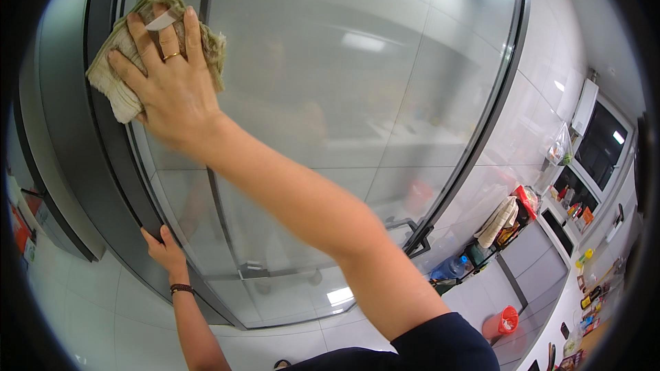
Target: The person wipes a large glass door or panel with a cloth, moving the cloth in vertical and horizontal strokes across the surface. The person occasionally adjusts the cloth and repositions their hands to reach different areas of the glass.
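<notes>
My right hand (175, 72) reaches across to the upper left, fingers spread over a beige-green cleaning cloth (113, 93) pressed against the glass door (323, 96) near its dark frame. A gold ring is on one finger, and a small white patch shows at the fingertips. Lower down, my left hand (167, 253) holds the dark door frame (130, 192) by its edge, thumb and a finger pointing up. Its other fingers are partly hidden. A dark bracelet circles that wrist.
A door handle (418, 239) sticks out at the glass panel's lower right. Beyond it stand a red bin (500, 323), a blue water jug (450, 268) and a rack with a hanging towel (496, 223). A cluttered white counter (555, 302) runs along the right. Pale tiles cover the floor.
</notes>
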`<state>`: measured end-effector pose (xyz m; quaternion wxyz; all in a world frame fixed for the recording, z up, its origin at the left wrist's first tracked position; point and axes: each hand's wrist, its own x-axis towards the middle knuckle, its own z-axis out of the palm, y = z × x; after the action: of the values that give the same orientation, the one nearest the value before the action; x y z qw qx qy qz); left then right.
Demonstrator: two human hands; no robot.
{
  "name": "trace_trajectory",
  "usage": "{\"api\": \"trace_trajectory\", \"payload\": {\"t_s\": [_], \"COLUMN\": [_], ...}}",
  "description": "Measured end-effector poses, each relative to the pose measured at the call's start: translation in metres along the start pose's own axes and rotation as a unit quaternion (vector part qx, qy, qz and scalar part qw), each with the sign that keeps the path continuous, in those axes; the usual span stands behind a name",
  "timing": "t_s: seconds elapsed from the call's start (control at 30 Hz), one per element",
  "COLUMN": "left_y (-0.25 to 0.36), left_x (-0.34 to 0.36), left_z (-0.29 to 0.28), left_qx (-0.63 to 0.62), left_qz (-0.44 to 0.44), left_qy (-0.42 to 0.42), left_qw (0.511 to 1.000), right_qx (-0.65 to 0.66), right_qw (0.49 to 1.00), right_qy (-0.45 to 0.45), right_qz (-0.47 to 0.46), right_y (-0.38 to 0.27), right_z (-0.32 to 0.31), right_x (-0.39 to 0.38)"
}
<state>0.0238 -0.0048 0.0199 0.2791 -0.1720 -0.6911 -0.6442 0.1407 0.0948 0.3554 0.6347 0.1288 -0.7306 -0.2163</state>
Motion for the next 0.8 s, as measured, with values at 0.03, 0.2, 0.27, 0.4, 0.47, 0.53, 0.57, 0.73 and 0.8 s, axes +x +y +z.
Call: {"api": "trace_trajectory", "payload": {"t_s": [0.03, 0.2, 0.27, 0.4, 0.47, 0.53, 0.57, 0.73, 0.8], "left_y": [-0.002, -0.009, -0.017, -0.017, -0.016, -0.034, -0.037, -0.02, -0.02], "left_x": [0.001, 0.003, 0.003, 0.004, 0.002, 0.01, 0.011, 0.007, 0.008], "left_z": [0.001, 0.0, 0.002, -0.001, 0.005, -0.001, -0.003, 0.004, 0.0], "left_qx": [0.001, 0.04, 0.057, 0.088, 0.086, 0.1, 0.102, 0.063, 0.07], "left_qz": [0.016, 0.044, -0.009, 0.035, 0.032, 0.025, 0.024, -0.026, -0.027], "left_qy": [0.013, 0.058, 0.032, 0.077, 0.077, 0.081, 0.089, 0.058, 0.065], "left_qw": [1.0, 0.997, 0.998, 0.993, 0.993, 0.991, 0.991, 0.996, 0.995], "right_qx": [0.006, -0.094, -0.173, -0.303, -0.288, -0.323, -0.299, -0.279, -0.313], "right_qw": [1.0, 0.994, 0.984, 0.951, 0.939, 0.937, 0.938, 0.954, 0.94], "right_qy": [-0.009, -0.011, -0.051, -0.037, -0.022, -0.036, -0.002, 0.061, 0.098], "right_qz": [-0.022, -0.046, -0.01, 0.058, 0.184, 0.126, 0.172, 0.089, 0.093], "right_y": [0.009, 0.098, 0.143, 0.222, 0.274, 0.333, 0.322, 0.403, 0.37], "right_z": [-0.006, -0.073, -0.122, -0.195, -0.234, -0.278, -0.283, -0.335, -0.315], "right_x": [0.0, 0.015, 0.025, 0.036, 0.046, 0.051, 0.049, -0.024, -0.077]}}
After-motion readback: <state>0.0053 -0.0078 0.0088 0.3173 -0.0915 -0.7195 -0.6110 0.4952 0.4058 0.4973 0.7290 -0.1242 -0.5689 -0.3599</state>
